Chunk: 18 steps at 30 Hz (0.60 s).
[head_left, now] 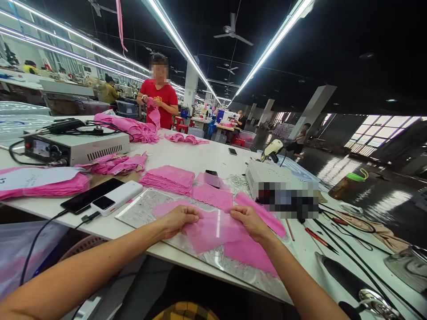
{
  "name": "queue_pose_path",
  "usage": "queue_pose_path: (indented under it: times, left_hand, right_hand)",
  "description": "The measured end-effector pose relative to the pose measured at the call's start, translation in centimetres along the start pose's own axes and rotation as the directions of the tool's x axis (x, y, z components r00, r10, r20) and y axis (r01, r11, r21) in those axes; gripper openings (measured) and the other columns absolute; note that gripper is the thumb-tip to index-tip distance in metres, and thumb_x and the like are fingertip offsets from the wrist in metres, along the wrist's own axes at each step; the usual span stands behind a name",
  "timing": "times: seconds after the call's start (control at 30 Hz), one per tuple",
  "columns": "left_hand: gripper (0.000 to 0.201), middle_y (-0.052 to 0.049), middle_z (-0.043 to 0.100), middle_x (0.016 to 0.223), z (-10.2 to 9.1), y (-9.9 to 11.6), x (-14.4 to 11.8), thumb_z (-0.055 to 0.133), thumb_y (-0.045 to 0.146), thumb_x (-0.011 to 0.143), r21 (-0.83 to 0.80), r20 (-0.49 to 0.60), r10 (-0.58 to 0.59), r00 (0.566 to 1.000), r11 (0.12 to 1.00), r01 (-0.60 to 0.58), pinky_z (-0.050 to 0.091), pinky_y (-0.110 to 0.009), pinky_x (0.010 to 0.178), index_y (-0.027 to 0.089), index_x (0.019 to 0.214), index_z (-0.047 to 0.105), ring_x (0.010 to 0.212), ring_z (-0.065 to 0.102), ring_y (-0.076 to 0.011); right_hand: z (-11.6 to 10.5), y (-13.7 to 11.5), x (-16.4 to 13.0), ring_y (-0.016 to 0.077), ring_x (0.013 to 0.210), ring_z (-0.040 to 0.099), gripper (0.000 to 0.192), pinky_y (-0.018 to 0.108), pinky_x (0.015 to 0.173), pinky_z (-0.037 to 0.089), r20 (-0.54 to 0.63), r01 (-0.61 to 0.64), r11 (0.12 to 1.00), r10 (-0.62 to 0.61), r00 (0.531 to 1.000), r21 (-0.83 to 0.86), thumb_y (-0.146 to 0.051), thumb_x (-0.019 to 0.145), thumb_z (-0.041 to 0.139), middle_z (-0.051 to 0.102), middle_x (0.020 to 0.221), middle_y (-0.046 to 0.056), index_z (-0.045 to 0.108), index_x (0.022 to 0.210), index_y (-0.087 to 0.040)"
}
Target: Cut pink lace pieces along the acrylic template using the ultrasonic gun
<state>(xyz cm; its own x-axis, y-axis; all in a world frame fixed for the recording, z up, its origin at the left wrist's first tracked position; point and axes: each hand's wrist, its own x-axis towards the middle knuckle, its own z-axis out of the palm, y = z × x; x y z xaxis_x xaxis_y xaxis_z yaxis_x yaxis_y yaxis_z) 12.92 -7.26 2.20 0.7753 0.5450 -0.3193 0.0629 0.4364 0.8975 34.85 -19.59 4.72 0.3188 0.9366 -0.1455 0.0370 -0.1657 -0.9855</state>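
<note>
A sheer pink fabric piece is stretched between my two hands, just above a glossy marbled board. My left hand pinches its left edge between thumb and fingers. At the upper right corner, my right hand pinches it too. Under and beside my right hand lies a brighter pink fabric piece. Beyond my hands sit a stack of pink fabric pieces and a smaller pink piece. A rolled pink strip lies to the right.
A power bank and a phone lie left, in front of a metal control box. Another box, cables and red-handled tweezers are on the right. Across the white table stands a person in red holding pink fabric.
</note>
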Motion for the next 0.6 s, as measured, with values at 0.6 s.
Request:
queue_pose_path:
  times: [0.6]
  left_hand:
    - [0.026,-0.009,0.075,0.08,0.6,1.6,1.8,0.077,0.021,0.073,-0.075,0.065,-0.073,0.995,0.994,0.078,0.056,-0.025,0.052,0.012,0.094,0.064,0.061,0.072,-0.0194]
  right_hand:
    - [-1.2,0.3,0.3,0.0047,0.042,0.035,0.041,0.022,0.041,0.023,0.062,-0.008,0.994,0.001,0.998,0.108,-0.043,0.059,0.076,0.068,0.061,0.003,0.075,0.086,-0.013]
